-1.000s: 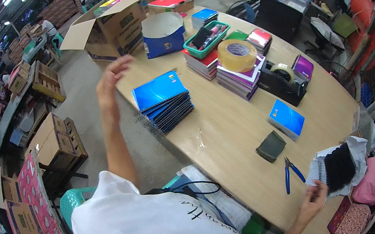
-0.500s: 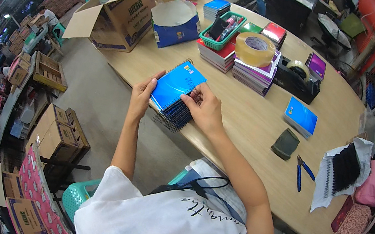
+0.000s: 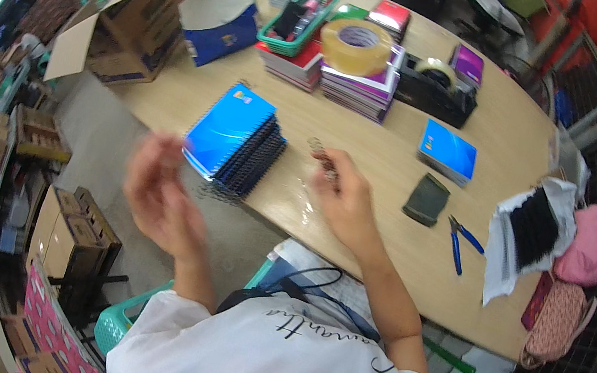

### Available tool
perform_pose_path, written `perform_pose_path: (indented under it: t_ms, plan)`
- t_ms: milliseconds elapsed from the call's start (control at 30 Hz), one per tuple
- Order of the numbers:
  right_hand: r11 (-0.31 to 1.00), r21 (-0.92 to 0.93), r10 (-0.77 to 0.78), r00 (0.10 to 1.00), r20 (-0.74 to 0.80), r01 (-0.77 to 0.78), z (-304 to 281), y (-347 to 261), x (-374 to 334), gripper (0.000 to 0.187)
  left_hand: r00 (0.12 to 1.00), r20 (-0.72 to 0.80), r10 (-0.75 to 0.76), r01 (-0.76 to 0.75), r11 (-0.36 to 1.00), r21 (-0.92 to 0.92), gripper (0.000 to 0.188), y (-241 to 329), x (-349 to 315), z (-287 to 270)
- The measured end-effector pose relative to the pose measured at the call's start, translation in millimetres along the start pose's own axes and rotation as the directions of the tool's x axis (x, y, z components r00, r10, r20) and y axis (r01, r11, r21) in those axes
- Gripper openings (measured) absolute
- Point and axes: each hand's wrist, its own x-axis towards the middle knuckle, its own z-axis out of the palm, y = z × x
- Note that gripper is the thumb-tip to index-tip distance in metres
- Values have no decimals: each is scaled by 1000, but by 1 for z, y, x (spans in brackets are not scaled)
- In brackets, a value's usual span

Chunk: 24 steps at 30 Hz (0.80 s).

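A stack of blue spiral-bound notebooks rests at the table's near left edge, its dark coils facing right. My left hand is off the stack, just to its near left, blurred by motion, with fingers apart and nothing seen in it. Over the table to the right of the stack, my right hand is closed, pinching a loose spiral binding coil that sticks out past its fingertips. Dark coils lie on white wrapping at the far right. Blue-handled pliers lie next to a dark green pouch-like piece.
Beyond the hands stand a roll of clear tape on stacked purple notebooks, a black tape dispenser and a green basket. A blue notebook pile sits at right. An open carton is at the far left.
My left hand has let go of the notebook stack and pulled back toward me. My right hand has moved off the stack with a coil in it. The view has shifted right.
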Motion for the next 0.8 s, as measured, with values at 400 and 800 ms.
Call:
perform_pose_path:
  t_ms: [400,800]
  plan:
    - [459,-883,-37,991,-127,-96,-148,85,-84,20,331,625,-707,476,697,536,36,-192,-56,309]
    - [766,-614,-39,940,-338,-189,-222,47,-117,26,725,666,-175,232,973,3,45,-73,-95,170]
